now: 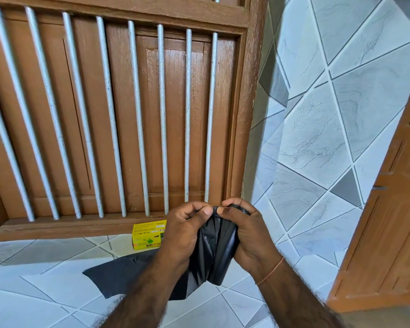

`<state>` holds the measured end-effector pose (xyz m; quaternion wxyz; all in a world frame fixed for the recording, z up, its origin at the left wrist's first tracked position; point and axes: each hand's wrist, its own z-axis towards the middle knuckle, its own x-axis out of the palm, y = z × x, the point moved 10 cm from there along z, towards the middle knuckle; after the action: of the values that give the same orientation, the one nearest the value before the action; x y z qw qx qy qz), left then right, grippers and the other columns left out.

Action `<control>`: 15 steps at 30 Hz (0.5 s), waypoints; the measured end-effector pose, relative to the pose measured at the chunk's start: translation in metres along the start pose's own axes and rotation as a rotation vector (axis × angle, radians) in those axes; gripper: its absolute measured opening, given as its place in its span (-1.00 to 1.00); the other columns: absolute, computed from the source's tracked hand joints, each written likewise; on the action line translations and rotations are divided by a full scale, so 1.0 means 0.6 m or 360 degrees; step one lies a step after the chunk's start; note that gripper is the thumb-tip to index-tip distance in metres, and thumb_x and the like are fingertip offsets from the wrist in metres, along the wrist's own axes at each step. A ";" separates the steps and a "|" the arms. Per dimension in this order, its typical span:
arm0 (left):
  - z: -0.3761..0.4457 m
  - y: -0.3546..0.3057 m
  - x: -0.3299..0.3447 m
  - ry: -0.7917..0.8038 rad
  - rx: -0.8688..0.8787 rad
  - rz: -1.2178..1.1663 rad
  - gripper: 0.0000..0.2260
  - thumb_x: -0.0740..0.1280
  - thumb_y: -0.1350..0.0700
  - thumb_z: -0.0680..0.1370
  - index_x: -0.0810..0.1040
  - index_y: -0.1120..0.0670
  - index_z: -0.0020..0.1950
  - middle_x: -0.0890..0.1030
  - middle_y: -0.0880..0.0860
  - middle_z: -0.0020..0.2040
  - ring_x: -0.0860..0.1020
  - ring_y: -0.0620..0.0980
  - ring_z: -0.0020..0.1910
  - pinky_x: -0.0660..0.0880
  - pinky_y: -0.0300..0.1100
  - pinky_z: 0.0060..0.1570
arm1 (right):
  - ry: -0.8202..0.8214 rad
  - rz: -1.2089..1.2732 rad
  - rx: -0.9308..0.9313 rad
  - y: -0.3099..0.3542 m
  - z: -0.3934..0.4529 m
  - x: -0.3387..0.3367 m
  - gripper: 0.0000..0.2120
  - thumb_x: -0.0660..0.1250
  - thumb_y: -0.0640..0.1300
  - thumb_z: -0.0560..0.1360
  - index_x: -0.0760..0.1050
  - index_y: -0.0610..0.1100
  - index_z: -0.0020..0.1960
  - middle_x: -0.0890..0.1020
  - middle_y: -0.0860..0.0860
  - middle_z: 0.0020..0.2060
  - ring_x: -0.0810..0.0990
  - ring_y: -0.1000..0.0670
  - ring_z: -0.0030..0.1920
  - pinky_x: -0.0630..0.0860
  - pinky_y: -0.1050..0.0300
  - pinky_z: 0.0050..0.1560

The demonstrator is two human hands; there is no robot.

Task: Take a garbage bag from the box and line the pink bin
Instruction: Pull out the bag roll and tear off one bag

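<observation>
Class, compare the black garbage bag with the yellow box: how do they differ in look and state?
The garbage bag is black, soft and crumpled; the box is yellow, stiff and printed. The left hand and right hand pinch the bag's top edge; the box sits untouched by the wooden grille.

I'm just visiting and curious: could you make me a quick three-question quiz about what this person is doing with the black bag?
1. True or false: both hands, the left hand and the right hand, pinch the black garbage bag at its top edge.
2. Where is the yellow box? A) on the tiled floor by the wooden window frame B) in the right hand C) inside a bin
3. Fill in: the pink bin is ___ in this view.

Key: 1 true; 2 A; 3 not visible
</observation>
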<state>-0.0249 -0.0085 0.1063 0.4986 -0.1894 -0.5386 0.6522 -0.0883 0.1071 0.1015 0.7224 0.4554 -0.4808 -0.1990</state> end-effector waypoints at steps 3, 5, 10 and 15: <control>-0.003 0.003 -0.001 -0.0022 -0.0043 -0.0094 -0.90 0.38 0.30 0.47 0.65 0.18 -0.22 0.64 0.14 -0.26 0.55 0.05 -0.24 0.49 -0.08 -0.10 | 0.0041 0.0034 0.0032 -0.004 -0.002 0.005 -0.75 0.40 -0.45 0.36 0.62 -0.12 -0.30 0.63 -0.20 -0.27 0.61 -0.14 -0.28 0.58 0.03 -0.14; -0.003 -0.001 -0.002 -0.0014 -0.0026 -0.0023 -0.90 0.37 0.30 0.49 0.65 0.21 -0.20 0.65 0.13 -0.26 0.56 0.03 -0.25 0.50 -0.10 -0.12 | 0.0036 -0.0013 0.0001 -0.001 -0.001 0.004 -0.74 0.40 -0.45 0.37 0.63 -0.11 -0.30 0.64 -0.18 -0.28 0.62 -0.14 -0.27 0.57 0.04 -0.15; 0.008 -0.023 0.009 0.0342 0.0016 0.0625 -0.88 0.35 0.24 0.54 0.66 0.15 -0.15 0.68 0.04 -0.26 0.56 -0.13 -0.26 0.47 -0.25 -0.19 | 0.0033 -0.0347 -0.0166 0.026 0.003 -0.004 -0.76 0.45 -0.44 0.34 0.66 -0.11 -0.29 0.63 -0.18 -0.24 0.60 -0.13 -0.17 0.54 0.02 -0.06; 0.021 -0.033 -0.002 0.0375 0.0019 0.1114 -0.86 0.39 0.14 0.53 0.66 0.15 -0.20 0.70 0.09 -0.24 0.56 -0.14 -0.30 0.46 -0.24 -0.22 | -0.0013 -0.0483 -0.0198 0.032 0.006 -0.015 -0.77 0.46 -0.44 0.33 0.67 -0.12 -0.27 0.64 -0.11 -0.28 0.60 -0.10 -0.20 0.54 0.03 -0.06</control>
<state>-0.0255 -0.0176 0.1283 0.3049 -0.4331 -0.3764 0.7601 -0.0986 0.1216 0.1137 0.7090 0.4763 -0.3961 -0.3370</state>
